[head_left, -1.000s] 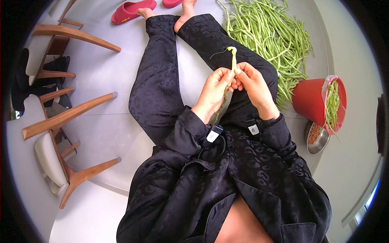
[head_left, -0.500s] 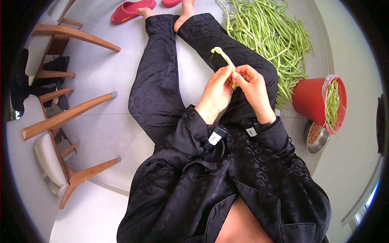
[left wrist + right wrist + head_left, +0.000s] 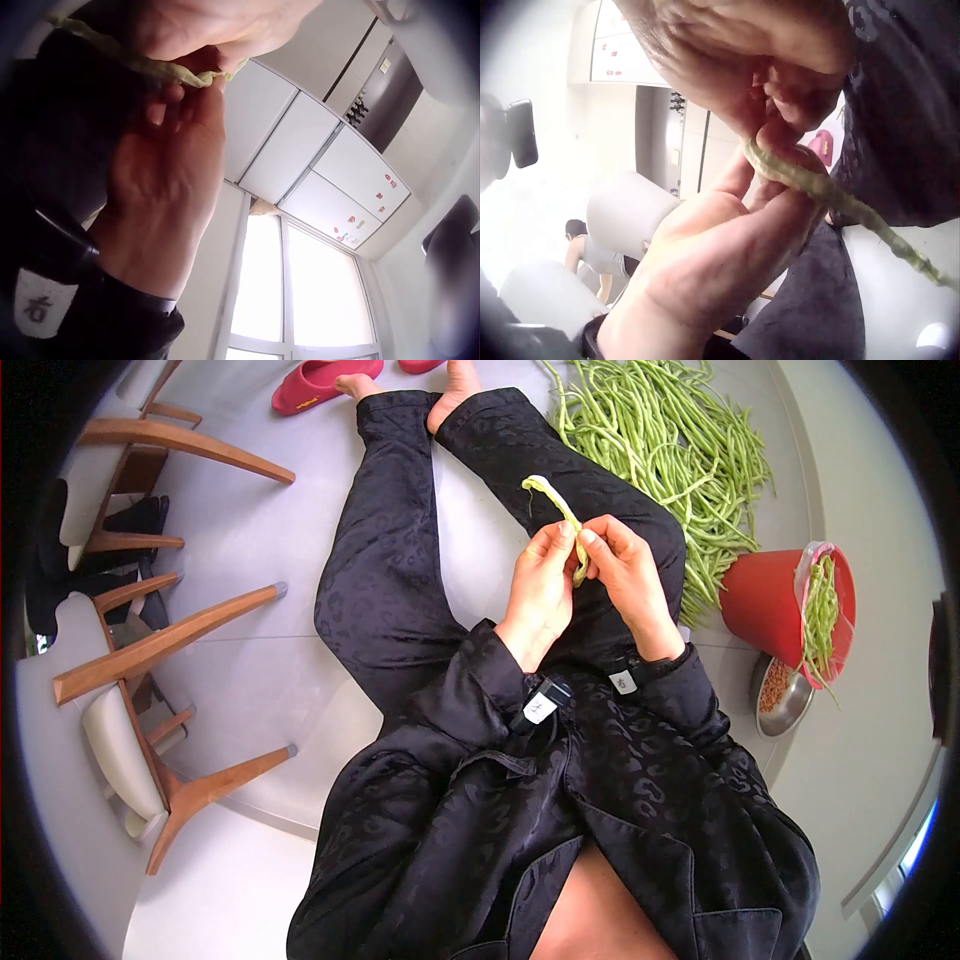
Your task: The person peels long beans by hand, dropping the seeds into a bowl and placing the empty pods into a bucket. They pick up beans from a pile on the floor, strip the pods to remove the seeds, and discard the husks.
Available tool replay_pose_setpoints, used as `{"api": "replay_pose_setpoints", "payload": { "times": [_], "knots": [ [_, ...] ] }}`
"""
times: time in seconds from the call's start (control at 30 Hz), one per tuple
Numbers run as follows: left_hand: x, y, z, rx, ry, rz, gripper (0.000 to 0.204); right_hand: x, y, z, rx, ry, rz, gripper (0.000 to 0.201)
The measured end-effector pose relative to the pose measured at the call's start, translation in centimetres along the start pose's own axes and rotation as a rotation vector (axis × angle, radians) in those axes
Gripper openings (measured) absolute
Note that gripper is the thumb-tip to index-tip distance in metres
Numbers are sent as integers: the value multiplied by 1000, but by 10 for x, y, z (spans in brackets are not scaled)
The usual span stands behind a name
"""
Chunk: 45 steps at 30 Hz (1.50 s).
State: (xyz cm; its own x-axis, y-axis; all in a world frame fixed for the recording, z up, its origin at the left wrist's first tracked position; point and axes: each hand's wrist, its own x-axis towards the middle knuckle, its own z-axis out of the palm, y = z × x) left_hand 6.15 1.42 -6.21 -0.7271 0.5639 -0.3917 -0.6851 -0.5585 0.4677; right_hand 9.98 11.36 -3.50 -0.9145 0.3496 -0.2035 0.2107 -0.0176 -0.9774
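Observation:
Both hands meet over the person's lap in the head view, holding one pale green long bean pod. My left hand pinches it between thumb and fingers, and its free end juts up and to the left. My right hand pinches the pod close beside the left thumb. A short piece hangs curled below the fingertips. In the right wrist view the lumpy pod crosses over the left fingers and trails off to the right. The left wrist view shows the pod passing between both hands.
A big heap of green long beans lies on the floor ahead right. Right of the knee, a red bucket with pods at its mouth lies tipped beside a steel bowl of small brownish beans. Wooden chair legs stand at left.
The pod has swung from pointing upward to leaning left, and its long lower length no longer shows below the hands. The left hand has turned slightly; both hands stay close together.

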Motion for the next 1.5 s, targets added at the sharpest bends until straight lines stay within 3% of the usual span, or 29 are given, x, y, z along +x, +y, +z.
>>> {"api": "replay_pose_setpoints", "payload": {
  "times": [0.1, 0.17, 0.33, 0.5, 0.57, 0.67, 0.77, 0.83, 0.9, 1.1, 1.2, 1.33, 1.4, 1.5],
  "knots": [
    [0, -5, 3, 12, 58, 71, 13, -2, 2, 8, -77, 81, -15, 11],
    [-3, -6, 11, 61, 129, 86, 13, -2, 5, 12, -274, 189, -165, 10],
    [-1, -1, 3, 18, 64, 28, 13, -2, 2, 10, -307, 172, -110, 12],
    [0, 3, 2, 8, 10, 15, 16, 1, -1, -2, 5, 66, 102, 17],
    [0, 8, -4, 11, -12, 2, 18, 1, -1, -2, 75, 45, 111, 16],
    [4, 20, -20, 488, -139, -98, 23, 0, -5, -4, 154, -8, 146, 15],
    [-1, 33, -17, 495, -255, -236, 22, 7, -4, -5, 197, 2, 68, 14],
    [-1, 37, -17, 567, -247, -199, 22, 11, -4, -5, 258, -24, 61, 13],
    [1, 41, -18, 371, -216, -262, 20, 14, -5, -4, 307, -12, 68, 13],
    [-1, 37, -8, 477, -221, -25, 15, 12, -13, 1, 216, -53, 38, 14],
    [-2, 40, -13, 679, -200, -39, 18, 13, -5, -5, 217, -88, 41, 16],
    [-1, 38, -14, 625, -183, -41, 20, 13, -7, -4, 245, -99, 35, 15],
    [0, 37, -12, 730, -115, 146, 22, 14, -9, -3, 263, -127, 49, 14],
    [1, 43, -8, 620, -139, 94, 24, 12, -14, 1, 346, -118, 81, 13]
  ]
}}
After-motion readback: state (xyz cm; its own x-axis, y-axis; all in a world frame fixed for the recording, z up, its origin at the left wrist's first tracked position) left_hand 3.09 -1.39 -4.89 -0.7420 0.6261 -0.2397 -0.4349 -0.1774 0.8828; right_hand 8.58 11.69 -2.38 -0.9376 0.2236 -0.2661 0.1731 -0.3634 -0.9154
